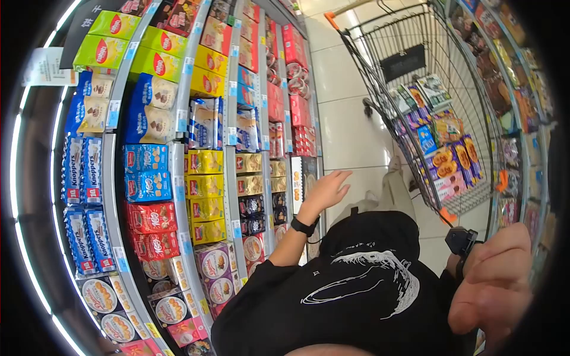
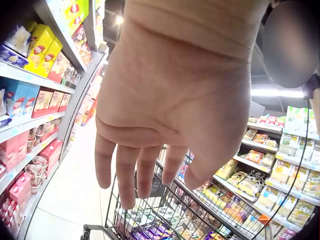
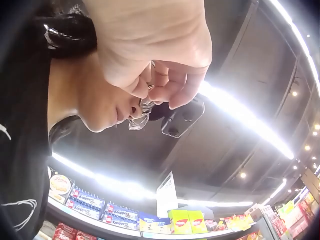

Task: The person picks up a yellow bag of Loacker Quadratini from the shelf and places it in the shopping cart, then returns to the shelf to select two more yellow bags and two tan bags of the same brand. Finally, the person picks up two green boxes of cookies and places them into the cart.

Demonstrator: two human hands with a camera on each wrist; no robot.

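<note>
My left hand (image 1: 325, 193) hangs in the air between the snack shelf and the cart, fingers extended and holding nothing. The left wrist view shows its palm (image 2: 170, 95) with the fingers spread, the shopping cart (image 2: 155, 190) behind and below. My right hand (image 1: 496, 285) is raised close to the head camera. In the right wrist view, the right hand (image 3: 160, 65) is at the face, its thumb and curled fingers pinching the edge of the clear glasses (image 3: 139, 121), partly hidden by the fingers. A black camera device (image 3: 184, 119) sits just beyond them.
Shelves of packaged biscuits (image 1: 148, 172) line the left side. The cart (image 1: 371, 77) stands on the tiled floor (image 1: 341, 133) at the upper right, with several snack packs (image 1: 442, 160) inside. Another snack shelf (image 1: 510, 107) stands beyond the cart. A black wristband (image 1: 304, 226) is on my left wrist.
</note>
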